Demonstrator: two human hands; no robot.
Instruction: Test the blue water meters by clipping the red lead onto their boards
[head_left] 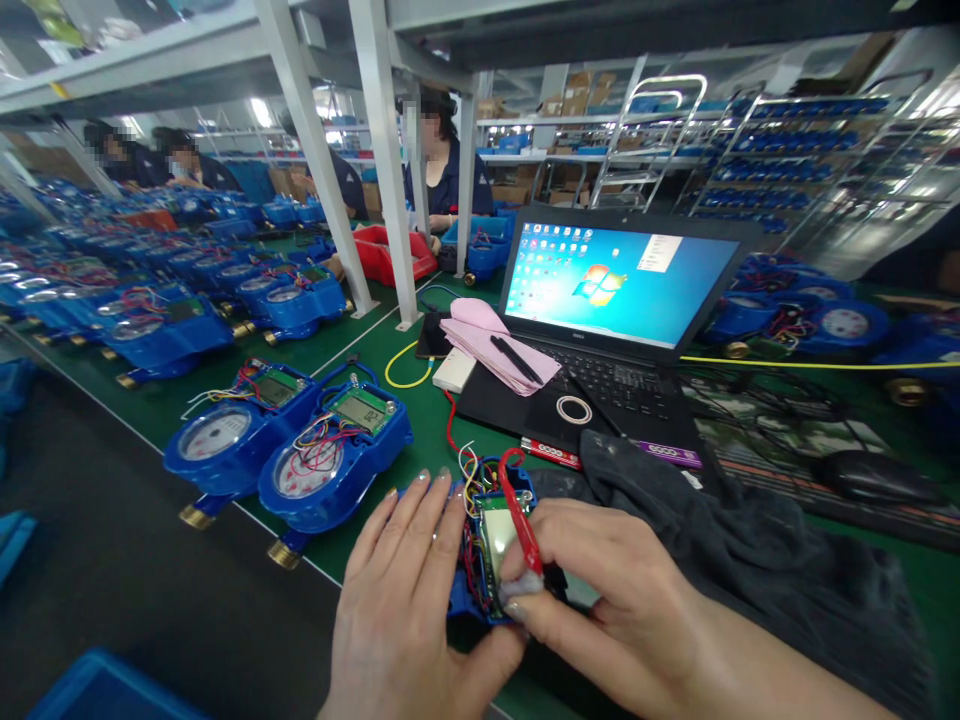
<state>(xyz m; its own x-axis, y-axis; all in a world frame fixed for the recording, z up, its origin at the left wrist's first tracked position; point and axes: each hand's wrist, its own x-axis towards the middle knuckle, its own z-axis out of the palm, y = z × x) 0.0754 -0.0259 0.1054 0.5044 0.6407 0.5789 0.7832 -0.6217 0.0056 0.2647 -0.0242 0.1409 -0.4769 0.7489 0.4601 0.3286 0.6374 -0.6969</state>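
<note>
A blue water meter [461,598] with an opened electronics compartment sits on the bench in front of me. Inside are a green circuit board, a blank pale display [496,535] and thin coloured wires. My left hand [409,590] spans the meter, fingers stretched across its round part and thumb at the near edge. Pinched between thumb and fingers of my right hand [607,590] is the grey end of a red cable [517,505], held against the board's lower edge. Its contact point is hidden by my fingertips. To the left stand two more water meters [334,455], one display lit.
Behind is an open laptop [615,290] with pink paper [502,350] and pens on it. Dark cloth [750,560] lies right, near a mouse [877,475]. Rows of blue meters [150,325] fill the left bench. Metal posts [382,160] rise ahead; co-workers sit beyond.
</note>
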